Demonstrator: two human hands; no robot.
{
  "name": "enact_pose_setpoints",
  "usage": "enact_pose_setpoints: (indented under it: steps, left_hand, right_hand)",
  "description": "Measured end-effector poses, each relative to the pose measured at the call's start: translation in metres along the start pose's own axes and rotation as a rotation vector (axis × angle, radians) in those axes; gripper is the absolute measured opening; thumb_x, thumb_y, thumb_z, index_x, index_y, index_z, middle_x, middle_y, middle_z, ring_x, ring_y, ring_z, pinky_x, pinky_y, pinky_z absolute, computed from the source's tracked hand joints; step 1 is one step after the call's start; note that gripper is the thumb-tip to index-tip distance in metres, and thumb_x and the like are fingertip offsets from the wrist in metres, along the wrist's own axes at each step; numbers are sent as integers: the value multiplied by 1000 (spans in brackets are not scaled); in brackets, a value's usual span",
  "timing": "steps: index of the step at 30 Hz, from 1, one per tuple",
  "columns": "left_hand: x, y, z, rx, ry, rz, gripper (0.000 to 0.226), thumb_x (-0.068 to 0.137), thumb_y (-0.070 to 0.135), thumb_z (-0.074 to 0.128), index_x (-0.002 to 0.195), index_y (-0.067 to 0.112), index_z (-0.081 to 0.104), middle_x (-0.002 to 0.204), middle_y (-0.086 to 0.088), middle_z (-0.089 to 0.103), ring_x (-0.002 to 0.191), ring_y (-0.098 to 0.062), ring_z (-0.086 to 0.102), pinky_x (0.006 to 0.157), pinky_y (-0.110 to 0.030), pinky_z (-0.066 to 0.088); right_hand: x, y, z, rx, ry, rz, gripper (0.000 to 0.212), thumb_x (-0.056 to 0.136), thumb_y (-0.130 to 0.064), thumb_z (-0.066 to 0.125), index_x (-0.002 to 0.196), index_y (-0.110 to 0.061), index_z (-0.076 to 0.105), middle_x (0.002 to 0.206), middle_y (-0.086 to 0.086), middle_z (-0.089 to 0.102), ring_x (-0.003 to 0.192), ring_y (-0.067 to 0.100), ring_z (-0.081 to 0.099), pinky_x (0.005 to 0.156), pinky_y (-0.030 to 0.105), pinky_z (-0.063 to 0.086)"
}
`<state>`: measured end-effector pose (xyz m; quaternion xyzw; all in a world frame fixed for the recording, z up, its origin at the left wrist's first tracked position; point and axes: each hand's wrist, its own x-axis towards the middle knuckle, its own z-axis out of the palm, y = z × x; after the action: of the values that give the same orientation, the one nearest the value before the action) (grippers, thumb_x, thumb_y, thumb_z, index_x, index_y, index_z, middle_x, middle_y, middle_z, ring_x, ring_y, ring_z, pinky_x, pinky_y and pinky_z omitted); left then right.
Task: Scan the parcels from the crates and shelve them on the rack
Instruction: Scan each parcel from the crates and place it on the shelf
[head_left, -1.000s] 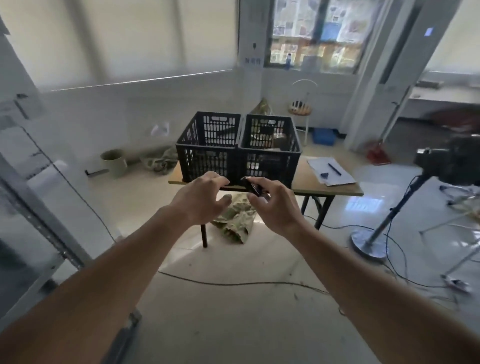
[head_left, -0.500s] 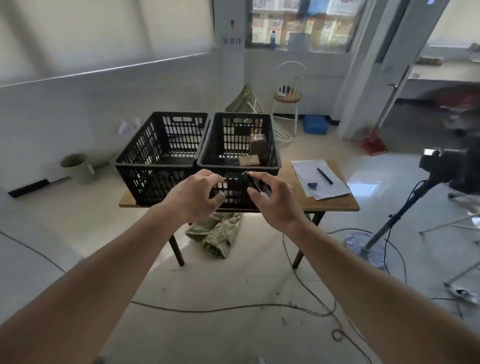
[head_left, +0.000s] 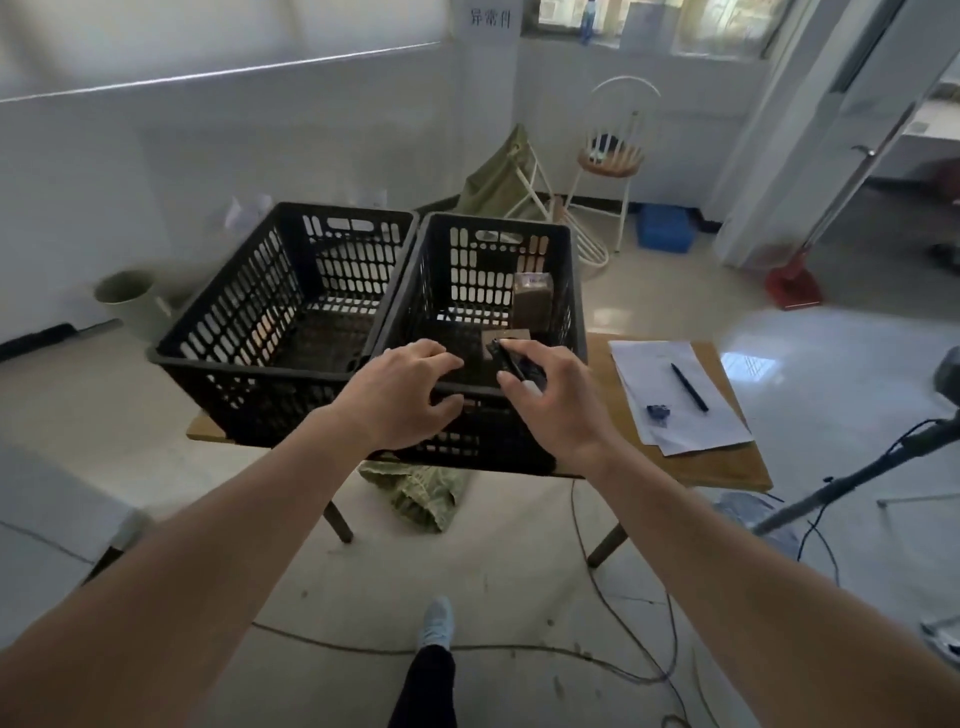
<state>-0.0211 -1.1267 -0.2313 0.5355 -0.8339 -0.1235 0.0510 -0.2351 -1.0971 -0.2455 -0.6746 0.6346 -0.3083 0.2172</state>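
Reaching toward the right crate (head_left: 480, 249) on the bench (head_left: 727, 467), right hand (head_left: 550, 400) gripping a small black scanner (head_left: 511, 364), left hand (head_left: 400, 395) loosely curled, holding nothing, free to lift a parcel (head_left: 532, 306).

Bare forearms (head_left: 218, 545), dark trouser leg (head_left: 428, 686), pale sneaker (head_left: 435, 621)

One view only, from a wide-angle camera worn on the head. It looks forward and steeply down. Both forearms enter from the bottom corners and meet at frame centre, near the lens. The wooden table (head_left: 737, 467) with two black crates (head_left: 291, 291) sits mid-frame, a short step off. The person's own shoe (head_left: 436, 621) shows at bottom centre, almost straight below. White wall and windows fill the top edge. Straight lines bow toward the borders.
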Motion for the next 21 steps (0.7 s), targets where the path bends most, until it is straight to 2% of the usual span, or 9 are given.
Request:
enact_pose_setpoints:
  steps: [6,9,12,16,19,21]
  left_hand:
    - [88,-56,22,-81,-144,2,54,104,54,54,153,33,51,157,9,46,138,-17,52,110,-39,48]
    - [124,-81,37,-118,-293,19,49,105,53,53,151,37,54,155,11,48,138,-15,51,112,-40,45]
    - [153,-98,56,-147,-447,5,44,106,50,53,148,37,58,152,11,51,136,-16,51,115,-41,44]
    - [185,-105,85,-178,-694,-32,37,108,38,52,143,33,64,150,9,56,133,-16,54,116,-39,43]
    - [201,-104,106,-142,-843,-79,41,109,31,52,149,33,57,159,8,48,143,-20,48,122,-45,36]
    - [209,-103,117,-79,-918,-67,50,108,28,53,157,33,46,170,7,32,153,-23,35,127,-49,28]
  right_hand:
    - [86,21,36,-18,-45,50,47,104,-34,68,150,-30,60,138,3,65,128,17,60,111,37,51]
    - [115,34,54,-10,-60,106,47,103,-34,68,149,-29,61,140,2,65,130,16,60,112,32,48]
    - [137,49,68,-4,-98,160,46,103,-34,69,148,-29,62,139,4,65,131,18,59,113,33,47]
    - [164,70,78,7,-131,211,46,103,-33,69,148,-29,62,135,3,65,125,18,60,108,27,47]
    - [180,88,84,24,-169,237,45,104,-34,68,149,-31,61,132,2,64,122,16,60,104,23,44]
    - [187,98,86,42,-183,256,46,104,-34,68,149,-31,61,132,2,64,123,15,60,103,21,42]
